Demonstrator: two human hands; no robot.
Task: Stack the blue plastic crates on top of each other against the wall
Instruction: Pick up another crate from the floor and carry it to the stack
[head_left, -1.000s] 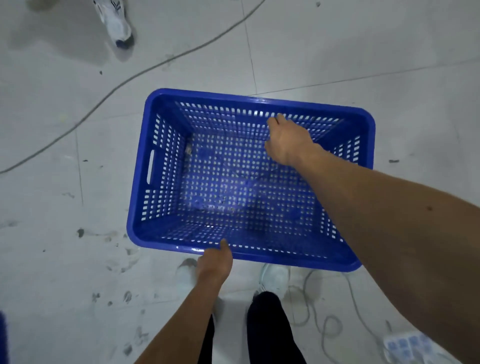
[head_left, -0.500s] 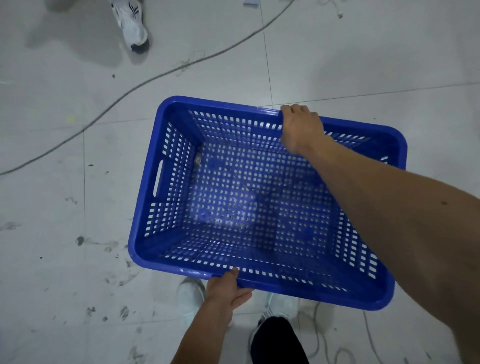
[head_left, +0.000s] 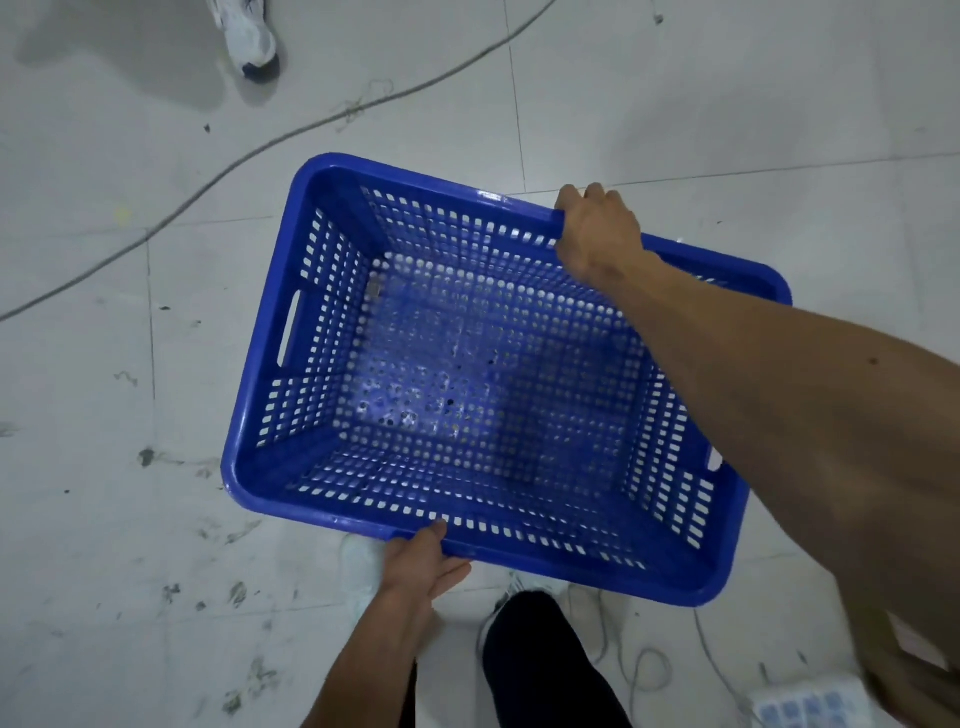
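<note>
One blue plastic crate (head_left: 291, 457) with perforated walls and floor fills the middle of the view, empty, held off the tiled floor and tilted. My left hand (head_left: 421, 564) grips its near long rim from below, thumb over the edge. My right hand (head_left: 597, 234) reaches across the crate and is closed over the far long rim. No other crate and no wall is in view.
A grey cable (head_left: 311, 130) runs diagonally across the white tiled floor beyond the crate. Another person's white shoe (head_left: 249, 31) is at the top left. My own shoes and dark trouser leg (head_left: 540, 660) are below the crate, with thin white cords (head_left: 644, 670) and a power strip (head_left: 810, 706) at bottom right.
My right hand moved from inside the crate to its far rim and closed on it. The crate has come up off the floor, closer to the camera and rightwards.
</note>
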